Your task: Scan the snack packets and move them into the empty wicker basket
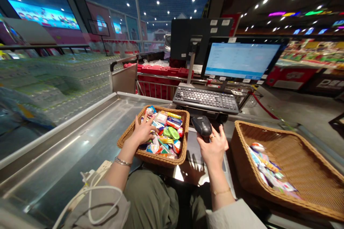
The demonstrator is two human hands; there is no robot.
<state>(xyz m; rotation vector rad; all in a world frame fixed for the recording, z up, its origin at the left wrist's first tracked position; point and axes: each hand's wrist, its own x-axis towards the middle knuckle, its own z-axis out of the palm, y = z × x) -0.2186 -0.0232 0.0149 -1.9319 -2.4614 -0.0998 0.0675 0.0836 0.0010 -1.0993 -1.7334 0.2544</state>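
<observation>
The hands are apart. The left hand (142,130) is open, its fingers spread and reaching down onto small wrapped packets (168,132) heaped in a wicker basket (161,160). That basket sits straight ahead on the steel tabletop (80,143), nearer the left hand, its long side running across the view. The right hand (213,146) grips a handheld barcode scanner (204,126) just beyond the basket's right corner, wrist bent and palm turned inward. A second wicker basket (292,171), holding a few packets (266,171), stands further right, below a keyboard (205,100) and monitor (240,61).

Black handheld barcode scanner (205,126)
</observation>
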